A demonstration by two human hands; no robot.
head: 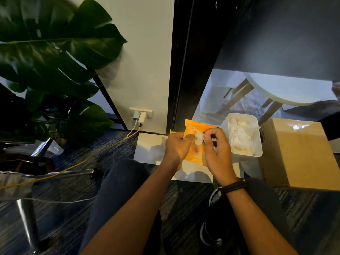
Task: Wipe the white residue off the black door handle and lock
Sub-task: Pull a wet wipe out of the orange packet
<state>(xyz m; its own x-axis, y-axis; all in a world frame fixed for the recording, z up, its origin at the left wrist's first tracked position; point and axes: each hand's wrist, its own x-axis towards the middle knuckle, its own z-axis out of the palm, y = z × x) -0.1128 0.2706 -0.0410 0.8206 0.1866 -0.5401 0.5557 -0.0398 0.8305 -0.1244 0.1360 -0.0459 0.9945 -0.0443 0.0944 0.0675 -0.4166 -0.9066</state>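
Note:
An orange wipe packet [195,155] is held low in front of me, over white sheets on the floor. My left hand [176,146] grips the packet's left side. My right hand [215,144] pinches a white wipe [198,138] sticking out of the packet's top. The black door edge [182,67] rises straight ahead. The door handle and lock are out of view.
A white bin [257,144] full of used white wipes stands right of the packet, with a cardboard box [298,153] beyond it. A wall socket with chargers [140,115] and a yellow cable [82,161] lie left. A big leafy plant [46,52] fills the upper left.

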